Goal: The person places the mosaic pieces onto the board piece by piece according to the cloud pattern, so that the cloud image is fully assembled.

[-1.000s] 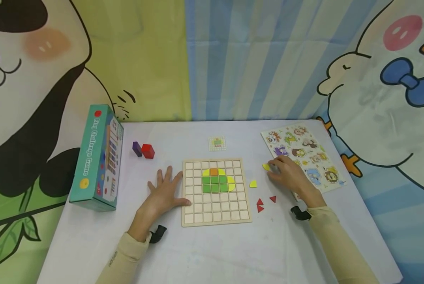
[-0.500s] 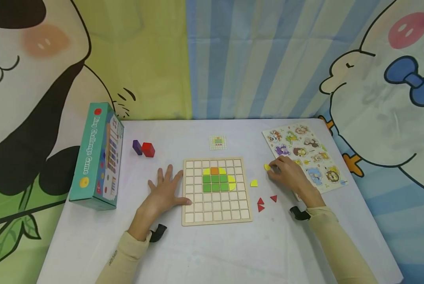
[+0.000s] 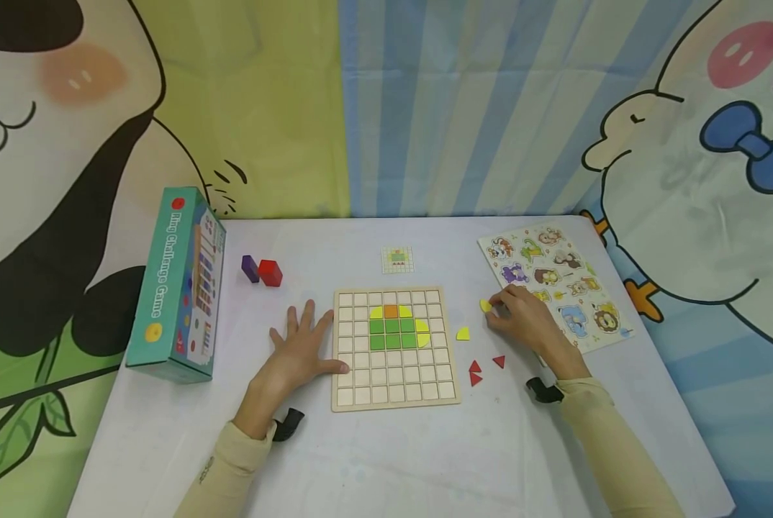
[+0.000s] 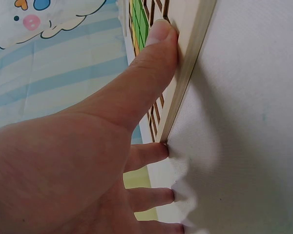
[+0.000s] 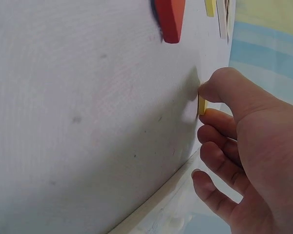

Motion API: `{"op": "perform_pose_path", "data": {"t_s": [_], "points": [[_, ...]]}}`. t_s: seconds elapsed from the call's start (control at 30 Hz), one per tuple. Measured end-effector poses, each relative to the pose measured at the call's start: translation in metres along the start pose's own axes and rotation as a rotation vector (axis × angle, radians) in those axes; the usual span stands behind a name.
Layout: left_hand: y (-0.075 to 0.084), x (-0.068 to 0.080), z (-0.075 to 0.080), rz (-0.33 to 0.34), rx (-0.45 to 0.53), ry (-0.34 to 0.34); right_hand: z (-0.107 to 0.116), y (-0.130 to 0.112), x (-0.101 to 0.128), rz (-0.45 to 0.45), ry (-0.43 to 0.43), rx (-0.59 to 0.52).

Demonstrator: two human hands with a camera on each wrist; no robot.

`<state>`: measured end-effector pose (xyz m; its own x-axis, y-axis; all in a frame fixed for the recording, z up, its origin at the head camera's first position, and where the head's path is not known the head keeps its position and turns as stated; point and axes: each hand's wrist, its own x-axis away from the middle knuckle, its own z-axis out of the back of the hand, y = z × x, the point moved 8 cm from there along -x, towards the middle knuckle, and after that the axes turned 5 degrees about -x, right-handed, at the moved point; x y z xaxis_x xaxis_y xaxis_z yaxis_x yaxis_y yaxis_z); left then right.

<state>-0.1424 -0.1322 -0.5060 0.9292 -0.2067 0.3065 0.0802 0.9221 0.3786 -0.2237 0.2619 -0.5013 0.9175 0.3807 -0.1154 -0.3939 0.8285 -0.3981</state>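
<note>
The wooden grid board (image 3: 393, 392) lies mid-table with green squares (image 3: 393, 334), an orange square (image 3: 391, 311) and yellow rounded tiles (image 3: 422, 334) in its cells. My left hand (image 3: 294, 360) is spread out at its left side, thumb on the frame and the other fingertips down on the table. Right of the board, my right hand (image 3: 529, 320) pinches a yellow quarter-round tile (image 5: 201, 105) between thumb and index finger, low at the tabletop. Another yellow tile (image 3: 463, 334) and several red triangle tiles (image 3: 475, 367) lie between that hand and the board.
Behind the board lies a small pattern card (image 3: 397, 260). An animal picture board (image 3: 555, 262) sits under and beyond my right hand. At left stand a green game box (image 3: 166, 288), a purple block (image 3: 250, 269) and a red block (image 3: 270, 273).
The view shifts very slightly. My right hand stays at the yellow tile, barely shifting, and my left hand keeps its place at the board.
</note>
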Motion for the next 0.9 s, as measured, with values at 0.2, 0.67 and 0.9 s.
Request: {"op": "perform_pose_path", "data": {"t_s": [0.2,0.67,0.9], "points": [[0.000,0.001,0.000,-0.005,0.004,0.004,0.001,-0.004,0.000,0.022,0.015,0.011],[0.000,0.001,0.000,-0.003,0.005,-0.003,0.004,-0.023,0.000,0.103,0.059,-0.018],[0.000,0.001,0.000,0.002,0.005,-0.009,0.002,-0.051,-0.012,0.168,0.063,-0.031]]}}
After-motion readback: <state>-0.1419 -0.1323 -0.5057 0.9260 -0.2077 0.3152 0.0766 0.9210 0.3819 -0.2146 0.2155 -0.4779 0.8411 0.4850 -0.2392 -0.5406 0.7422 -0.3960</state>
